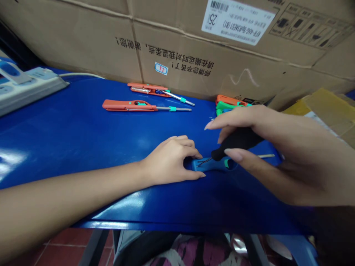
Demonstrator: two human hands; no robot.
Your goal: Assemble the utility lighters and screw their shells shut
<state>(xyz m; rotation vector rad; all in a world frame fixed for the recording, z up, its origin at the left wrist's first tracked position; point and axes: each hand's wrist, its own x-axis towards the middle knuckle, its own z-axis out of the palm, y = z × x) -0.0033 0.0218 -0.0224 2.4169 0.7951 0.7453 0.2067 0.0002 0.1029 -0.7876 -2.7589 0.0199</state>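
My left hand [173, 159] rests on the blue table [83, 136], its fingers curled round the end of a blue long-nosed lighter [210, 164] with a green trigger, pinning it flat. My right hand [280, 155] grips a black-handled tool [238, 142], its thin tip touching the lighter body near my left fingertips. A thin metal rod [266, 156] sticks out to the right under my right hand.
Two orange lighters [130, 105] [151, 88] with metal nozzles lie at the back of the table. Orange, green and blue lighters [229, 103] are stacked behind my right hand. Cardboard boxes [194, 44] wall the rear. A white power strip [27, 85] sits far left.
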